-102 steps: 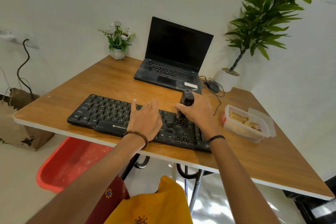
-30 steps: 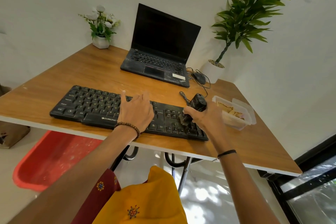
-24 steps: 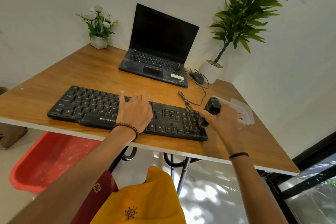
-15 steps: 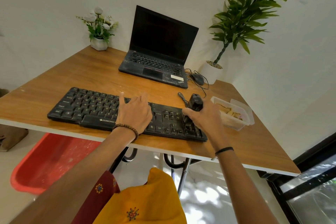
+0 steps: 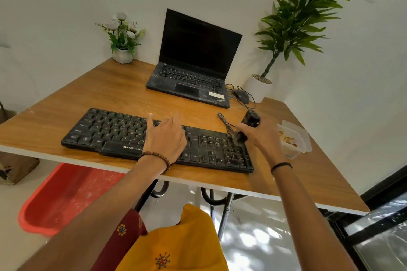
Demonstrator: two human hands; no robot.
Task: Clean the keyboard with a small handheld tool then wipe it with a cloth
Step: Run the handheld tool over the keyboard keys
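A black keyboard [image 5: 114, 134] lies along the near edge of the wooden desk [image 5: 114, 92]. My left hand [image 5: 166, 137] rests flat on its middle keys, fingers spread. My right hand [image 5: 262, 136] grips a small black handheld brush [image 5: 250, 120], tilted, with its bristle tip [image 5: 239, 137] touching the upper right corner of the number pad. The keyboard's cable [image 5: 224, 121] loops on the desk just behind the brush. No cloth is in view.
An open dusty laptop [image 5: 198, 59] stands behind the keyboard, with a mouse [image 5: 241, 96] to its right. A clear plastic box [image 5: 294, 138] sits right of my right hand. A flower pot [image 5: 122, 55] and a tall plant [image 5: 259, 90] stand at the back. A red tub [image 5: 66, 196] is under the desk.
My right hand has swept the brush back and forth over the number pad, out to the keyboard's right end, back, and now to its upper right corner. My left hand stays put.
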